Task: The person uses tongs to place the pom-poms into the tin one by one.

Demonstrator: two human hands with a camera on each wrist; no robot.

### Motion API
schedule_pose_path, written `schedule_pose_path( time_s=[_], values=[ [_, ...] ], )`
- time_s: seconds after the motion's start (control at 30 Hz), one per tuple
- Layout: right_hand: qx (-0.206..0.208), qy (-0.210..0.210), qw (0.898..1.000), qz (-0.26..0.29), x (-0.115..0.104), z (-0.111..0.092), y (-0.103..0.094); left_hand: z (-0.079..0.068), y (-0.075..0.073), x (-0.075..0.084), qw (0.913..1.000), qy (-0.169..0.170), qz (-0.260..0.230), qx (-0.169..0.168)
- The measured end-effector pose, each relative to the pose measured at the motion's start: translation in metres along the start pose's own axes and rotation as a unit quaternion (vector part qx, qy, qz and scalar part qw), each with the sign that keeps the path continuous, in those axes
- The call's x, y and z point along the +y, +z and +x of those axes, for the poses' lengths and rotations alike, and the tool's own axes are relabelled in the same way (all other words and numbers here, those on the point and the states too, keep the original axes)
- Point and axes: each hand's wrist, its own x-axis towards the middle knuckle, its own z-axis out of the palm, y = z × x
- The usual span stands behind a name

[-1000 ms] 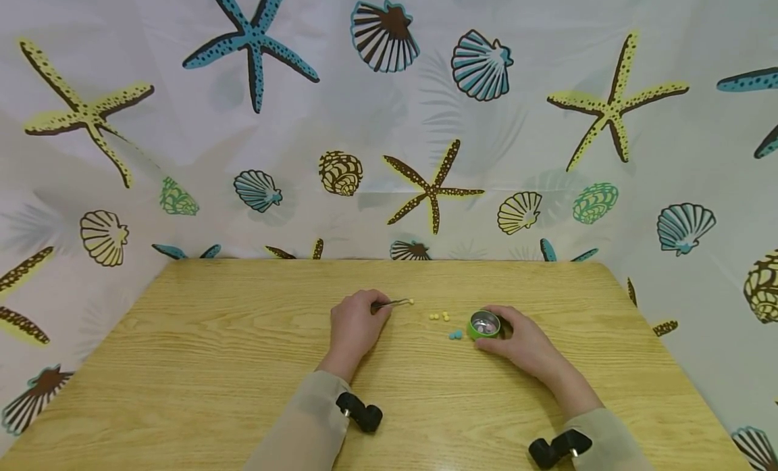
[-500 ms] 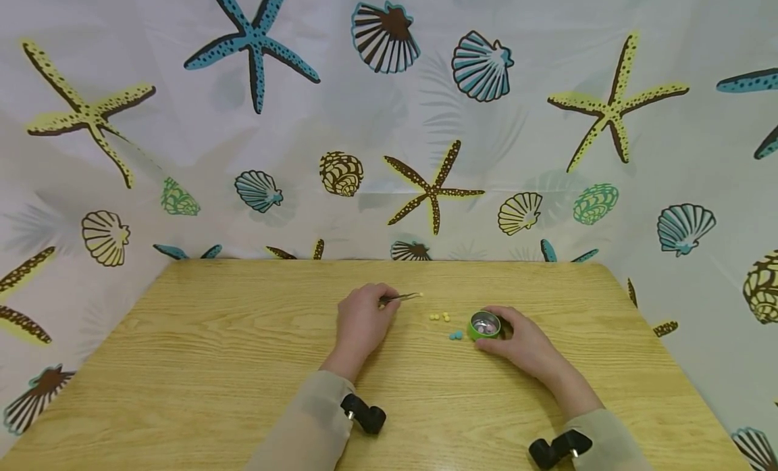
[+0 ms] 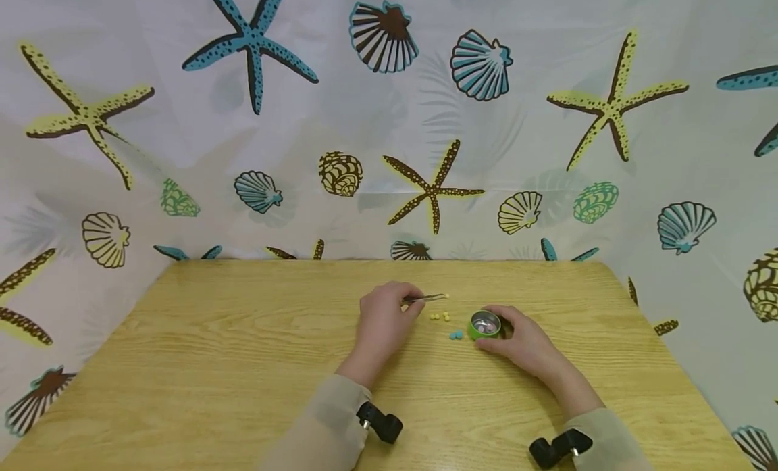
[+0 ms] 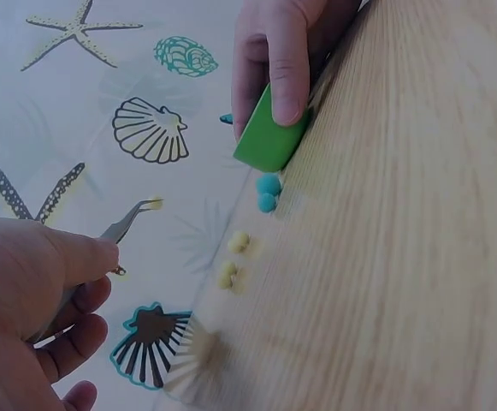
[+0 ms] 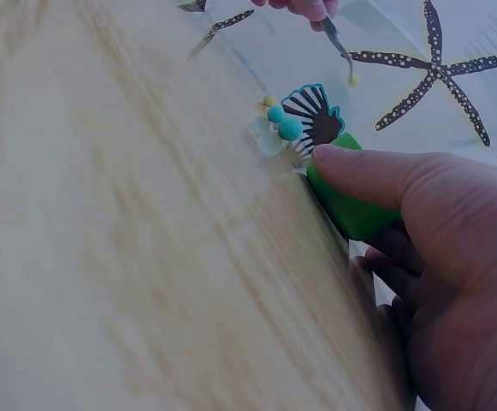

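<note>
My left hand point(image 3: 389, 315) pinches a pair of bent-tip tweezers point(image 4: 121, 226) between thumb and fingers. At the tweezers' tip sits a small yellow ball point(image 4: 155, 203), held above the table and a little left of the cup in the head view. My right hand point(image 3: 525, 339) grips a small round cup point(image 3: 484, 324), green outside and shiny metal inside, with thumb and fingers on opposite sides. The cup stands upright on the table. Beside its left side lie small blue balls point(image 3: 456, 335), and farther left several yellow balls point(image 4: 228, 274) sit in a loose group.
The wooden table point(image 3: 243, 336) stretches out on both sides of the hands. Behind it and at its sides hangs a pale cloth point(image 3: 365, 119) printed with starfish and shells. A black wrist camera point(image 3: 379, 422) is strapped on each sleeve.
My left hand has moved right with the tweezers and the yellow ball, rising first, and is now nearer the cup. The right hand and cup have stayed in place.
</note>
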Motion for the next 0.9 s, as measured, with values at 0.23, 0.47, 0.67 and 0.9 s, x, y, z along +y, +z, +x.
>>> schedule_pose_path(
  time_s=[0.23, 0.47, 0.67, 0.9],
  values=[
    [0.003, -0.002, 1.0, 0.0, 0.001, 0.001, 0.0, -0.002, 0.011, 0.019, 0.9992, 0.034, 0.013, -0.014],
    [0.003, -0.004, 1.0, 0.008, 0.002, 0.001, 0.0, -0.006, 0.019, 0.03, 0.9974, 0.05, 0.042, -0.03],
    [0.001, -0.009, 1.0, 0.006, 0.002, 0.002, 0.0, -0.01, 0.023, 0.035, 0.9964, 0.065, 0.042, -0.035],
    [0.002, -0.011, 1.0, 0.001, 0.002, 0.002, -0.001, -0.013, 0.029, 0.038, 0.9962, 0.059, 0.04, -0.051]
  ],
)
